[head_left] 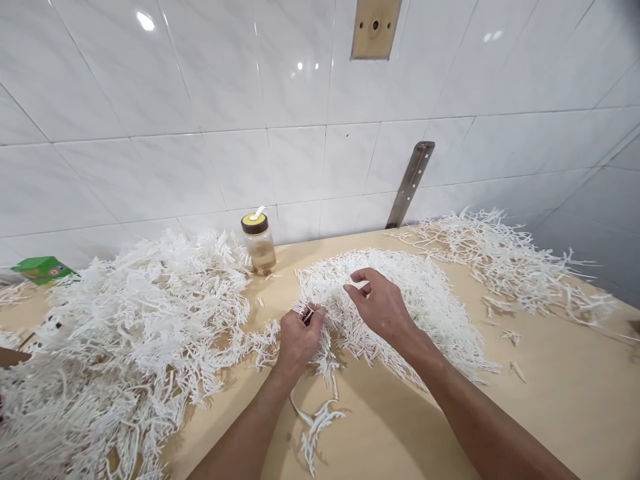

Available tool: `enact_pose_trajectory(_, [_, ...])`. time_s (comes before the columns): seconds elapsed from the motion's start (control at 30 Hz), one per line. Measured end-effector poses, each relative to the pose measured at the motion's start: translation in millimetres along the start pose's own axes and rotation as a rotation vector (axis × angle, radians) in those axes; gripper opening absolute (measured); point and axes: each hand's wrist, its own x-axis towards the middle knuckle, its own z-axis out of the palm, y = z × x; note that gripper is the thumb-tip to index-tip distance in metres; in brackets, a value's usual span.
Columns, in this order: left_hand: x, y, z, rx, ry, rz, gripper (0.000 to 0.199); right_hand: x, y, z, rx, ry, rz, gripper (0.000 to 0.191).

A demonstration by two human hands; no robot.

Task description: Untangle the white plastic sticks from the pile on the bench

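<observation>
My left hand (300,333) is closed on some white branching strands at the near left edge of a spread of white pieces (425,293). Over that spread is my right hand (380,303), its thumb and fingers apart with nothing seen between them. A loose white branched piece (317,427) lies on the table below my left hand. To the left rises a large heap of white feathery strands (160,300), and a narrow trail of strands runs from it to my left hand.
A lidded jar of brownish liquid (261,250) stands behind the hands. Thin white strands (500,260) lie at the back right of the wooden table (565,393). A metal strip (411,183) leans against the tiled wall. A green packet (44,269) sits far left.
</observation>
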Motion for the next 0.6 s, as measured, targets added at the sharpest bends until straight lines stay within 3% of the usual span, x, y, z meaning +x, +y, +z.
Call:
enact_pose_trajectory(0.2, [-2,6,-1.7,0.007,0.002,-0.074,0.031,-14,-8,3,-0.054,-0.323,-0.278,0.024])
enact_pose_trajectory(0.3, [0,1,-0.9,-0.031,0.009,-0.100,0.033,-21,-10,9,-0.161,-0.330,-0.341,0.028])
enact_pose_trajectory(0.4, [3,-5,0.0,-0.059,0.015,-0.102,0.034,-24,-11,15,-0.236,-0.312,-0.311,0.020])
enact_pose_trajectory(0.6, [3,-7,-0.2,-0.066,0.002,-0.077,0.039,-20,-11,19,-0.183,-0.254,-0.257,0.012])
